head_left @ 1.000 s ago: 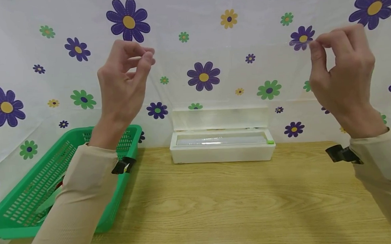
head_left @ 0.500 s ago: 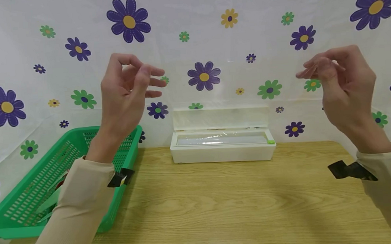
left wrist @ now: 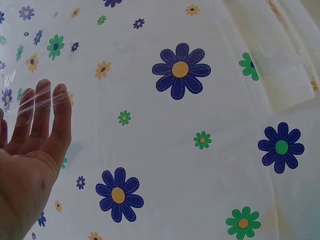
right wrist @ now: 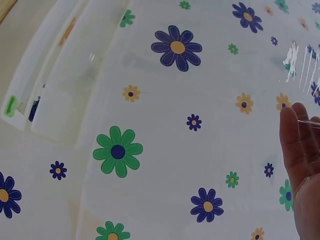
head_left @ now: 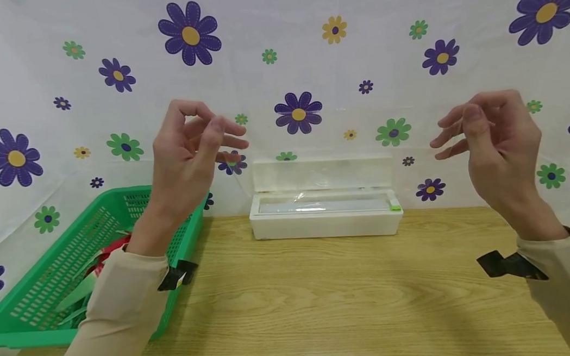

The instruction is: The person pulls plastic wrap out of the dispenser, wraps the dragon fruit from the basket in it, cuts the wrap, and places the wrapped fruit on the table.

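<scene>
A sheet of clear plastic wrap (right wrist: 292, 60) stretches between my two raised hands; its creases catch light in both wrist views. At its left corner, my left hand (head_left: 182, 151) pinches the film between thumb and index finger, the other fingers spread behind it. My right hand (head_left: 503, 140) pinches the opposite corner the same way, other fingers extended. Below and beyond the hands sits a long white wrap dispenser box (head_left: 326, 226) with its lid (head_left: 323, 174) raised. The wrap roll (head_left: 323, 205) lies inside, and a green slider (head_left: 394, 208) shows at the box's right end.
On the left, partly behind my forearm, a green perforated basket (head_left: 30, 339) holds green and red items (head_left: 83, 291). The box stands at the back of a wood-grain table (head_left: 321, 295), against a white flowered sheet (head_left: 236, 23).
Both hands have come down from higher up, with the wrap between them. Their fingers have spread behind the film while the thumbs keep pinching. The box has stayed put.
</scene>
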### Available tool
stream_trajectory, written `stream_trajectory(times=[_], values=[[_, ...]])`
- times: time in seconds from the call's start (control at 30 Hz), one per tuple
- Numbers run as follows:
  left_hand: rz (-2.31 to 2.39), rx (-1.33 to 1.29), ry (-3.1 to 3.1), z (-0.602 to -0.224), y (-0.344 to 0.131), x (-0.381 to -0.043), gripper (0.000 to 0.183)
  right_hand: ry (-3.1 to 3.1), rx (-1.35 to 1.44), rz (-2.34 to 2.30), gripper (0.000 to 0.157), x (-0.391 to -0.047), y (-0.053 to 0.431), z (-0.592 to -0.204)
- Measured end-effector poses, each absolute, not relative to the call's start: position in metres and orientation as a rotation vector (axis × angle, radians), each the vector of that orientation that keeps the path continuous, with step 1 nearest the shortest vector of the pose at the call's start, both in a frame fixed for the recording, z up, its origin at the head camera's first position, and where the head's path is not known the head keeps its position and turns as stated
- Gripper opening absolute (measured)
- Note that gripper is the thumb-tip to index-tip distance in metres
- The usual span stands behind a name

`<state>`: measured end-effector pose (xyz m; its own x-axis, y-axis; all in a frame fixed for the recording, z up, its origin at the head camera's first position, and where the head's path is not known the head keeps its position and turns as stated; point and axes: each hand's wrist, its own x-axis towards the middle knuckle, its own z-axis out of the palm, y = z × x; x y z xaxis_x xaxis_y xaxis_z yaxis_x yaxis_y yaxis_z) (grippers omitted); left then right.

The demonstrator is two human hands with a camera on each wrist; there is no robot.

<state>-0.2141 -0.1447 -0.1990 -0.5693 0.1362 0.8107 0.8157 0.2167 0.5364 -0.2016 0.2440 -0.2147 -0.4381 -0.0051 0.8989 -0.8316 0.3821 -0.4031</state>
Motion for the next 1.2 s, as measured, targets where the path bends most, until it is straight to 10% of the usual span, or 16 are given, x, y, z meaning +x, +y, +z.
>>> stream_trajectory(times=[1.2], values=[[-1.555, -0.779, -2.072, -0.268, -0.142, -0.218, 0.012, -1.988, 0.642, 1.266, 0.017, -0.203, 0.245, -0.283]])
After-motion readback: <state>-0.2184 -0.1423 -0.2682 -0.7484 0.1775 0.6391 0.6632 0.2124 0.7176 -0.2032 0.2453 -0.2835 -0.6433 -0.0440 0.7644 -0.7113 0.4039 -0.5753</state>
